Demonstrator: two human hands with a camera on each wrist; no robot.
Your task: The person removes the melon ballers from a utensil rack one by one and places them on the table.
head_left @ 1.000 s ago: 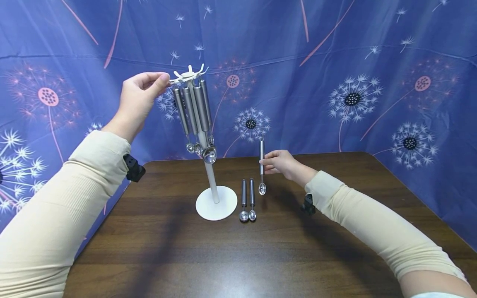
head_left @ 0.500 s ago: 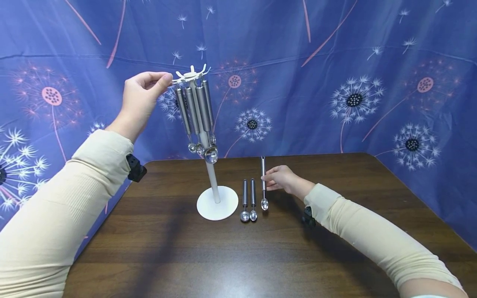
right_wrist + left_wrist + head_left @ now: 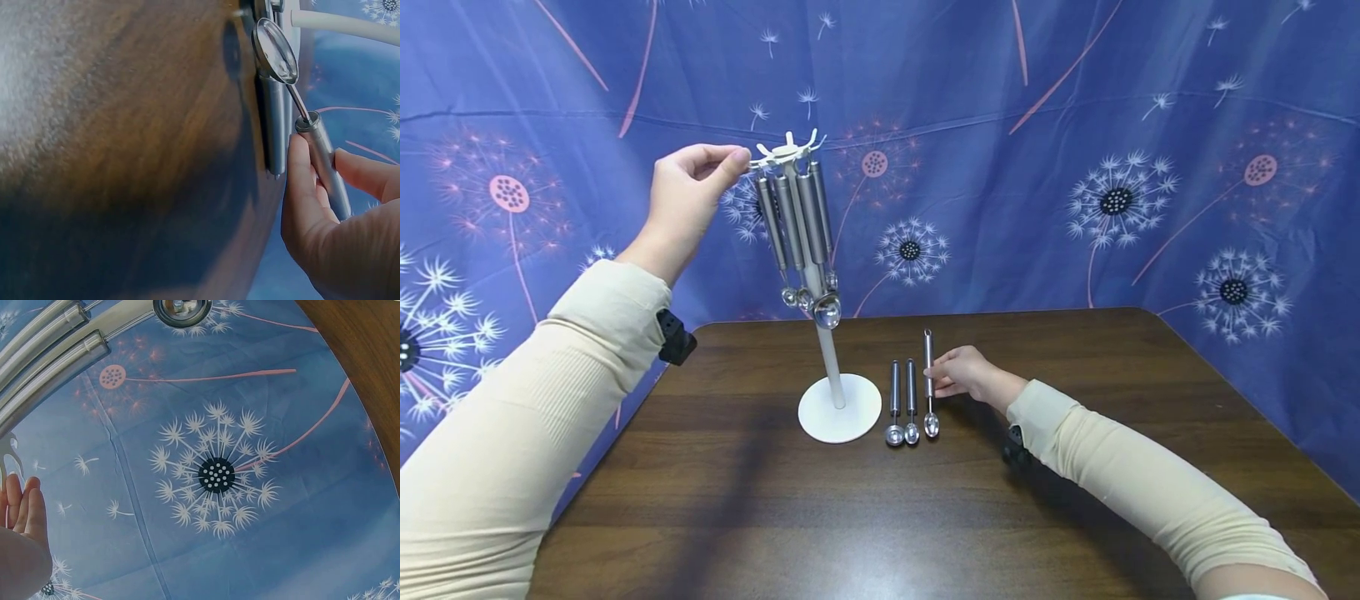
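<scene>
In the head view, my left hand (image 3: 688,196) pinches an arm of the white utensil stand (image 3: 841,408) at its hooked top, between thumb and fingers. Several steel utensils (image 3: 807,218) with tubular handles hang from the hooks, bowls downward. My right hand (image 3: 967,373) holds a small metal spoon (image 3: 928,362) by its handle, low over the table. Its oval bowl (image 3: 275,51) points toward me and shows in the right wrist view, with thumb and fingers on either side of the handle. Two similar spoons, one round-bowled (image 3: 894,404) and one oval-bowled (image 3: 912,404), lie parallel just left of it.
The brown wooden table (image 3: 850,517) reaches back to a blue dandelion-print cloth (image 3: 1000,208). Low on the stand, its round base rests on the table left of the lying spoons. Black wrist cameras (image 3: 675,337) sit on both cuffs.
My right hand has lowered the spoon toward the table, from above and right of the two lying spoons to close beside them. The left hand keeps its pinch on the stand.
</scene>
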